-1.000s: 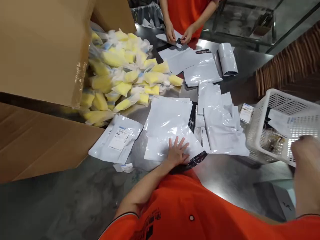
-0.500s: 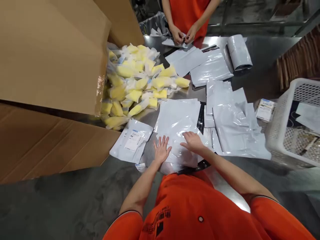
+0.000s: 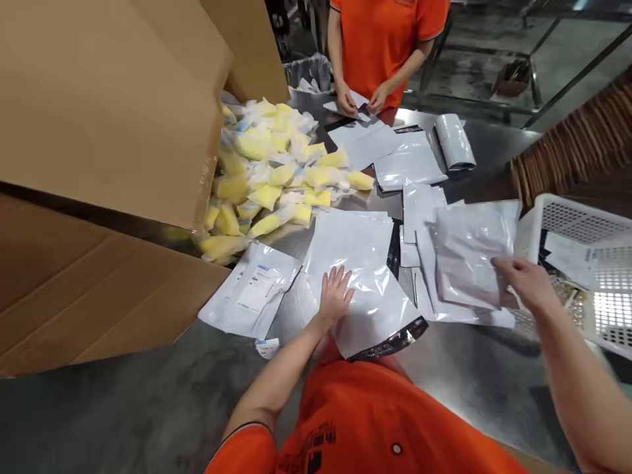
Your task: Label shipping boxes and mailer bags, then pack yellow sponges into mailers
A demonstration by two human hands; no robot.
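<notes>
My left hand (image 3: 336,297) lies flat with spread fingers on a stack of white plastic mailing bags (image 3: 365,243) in front of me. The top bag has a black strip along its near edge. Off to the right, my right hand (image 3: 528,282) grips the edge of a filled white mailing bag (image 3: 474,250), thumb on top. That bag hangs above a pile of other white mailing bags (image 3: 429,283). Left of the stack sits a filled mailing bag with a printed label (image 3: 255,289).
Yellow items in clear wrap (image 3: 266,171) heap beside a large cardboard box (image 3: 118,105) at left. A white plastic basket (image 3: 582,210) stands at right. Across the metal table, a co-worker's hands (image 3: 363,102) handle a white bag. A roll of white bags (image 3: 454,141) lies nearby.
My right hand has moved right from the stack and now carries a filled mailing bag toward the basket side. My left hand has shifted slightly right, still flat on the stack.
</notes>
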